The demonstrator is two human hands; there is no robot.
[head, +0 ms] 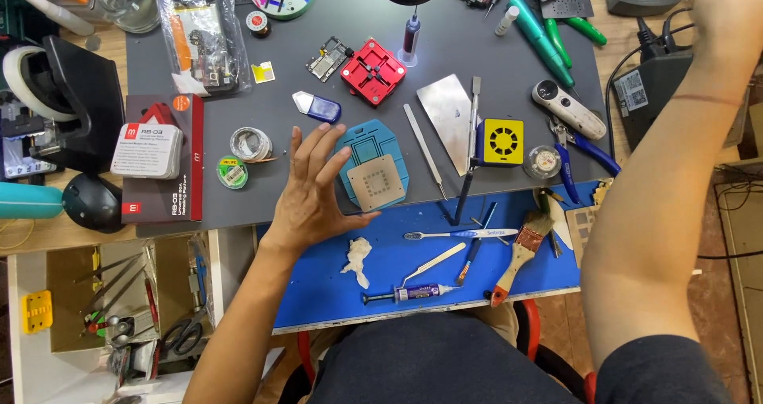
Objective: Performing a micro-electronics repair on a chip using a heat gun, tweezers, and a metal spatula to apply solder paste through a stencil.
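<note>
Centre frame, left hand (314, 193) lay open, gripping nothing, beside square tan stencil plate (376, 183) on blue holder (350, 145); a nudge risked misalignment. Right hand (727, 10) grip: cannot tell.

Under the left hand's fingers (318, 153) lies a matt teal plastic holder (373, 153) bearing a dull tan perforated metal stencil (376, 182). Beyond the fingertips sits a glossy red metal jig (373, 71). Right of them, a brushed steel plate (447, 114) and smooth steel tweezers (424, 149) rest on the matt grey rubbery mat (199, 205).
</note>
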